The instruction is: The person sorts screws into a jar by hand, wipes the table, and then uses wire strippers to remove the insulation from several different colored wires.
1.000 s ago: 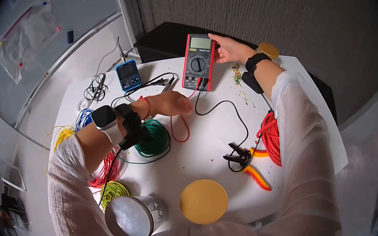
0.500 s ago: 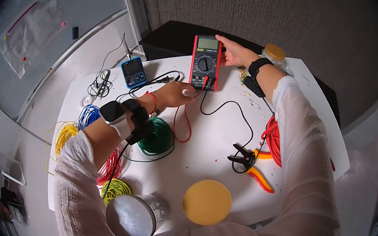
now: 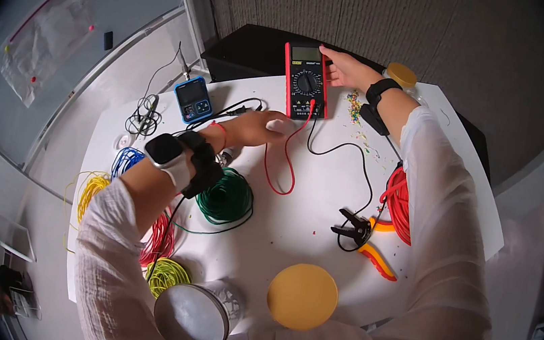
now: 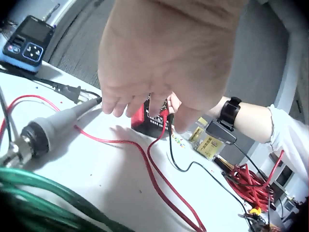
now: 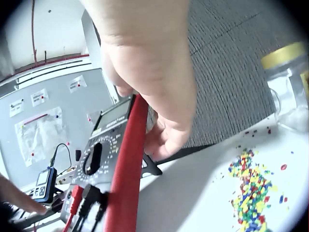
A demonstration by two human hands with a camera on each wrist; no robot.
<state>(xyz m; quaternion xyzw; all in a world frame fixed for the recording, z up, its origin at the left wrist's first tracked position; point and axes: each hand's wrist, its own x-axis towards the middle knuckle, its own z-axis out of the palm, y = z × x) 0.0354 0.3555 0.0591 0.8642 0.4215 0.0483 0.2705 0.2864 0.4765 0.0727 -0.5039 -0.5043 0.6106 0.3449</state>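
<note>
My right hand (image 3: 346,70) grips the upper right edge of a red and black multimeter (image 3: 306,82), thumb at its front and fingers behind. In the right wrist view the multimeter (image 5: 126,179) leans on edge, its stand out behind, with red and black plugs in its lower sockets. My left hand (image 3: 258,129) is beside the multimeter's lower left corner, above the red test lead (image 3: 294,173). In the left wrist view the left hand (image 4: 169,58) has its fingers extended; whether a fingertip touches the multimeter is hidden.
Coils of green (image 3: 224,198), red, yellow and blue wire lie at the left. A blue-framed device (image 3: 193,100) stands at the back left. Wire strippers (image 3: 372,240) and a red cable coil (image 3: 400,203) are at the right. A yellow lid (image 3: 303,296) and an open tin (image 3: 191,318) are nearest the body.
The multimeter has shifted right and slightly up in view, held by my right hand, and tilted a little. My left hand has moved right and up beside it. The red lead has swung right.
</note>
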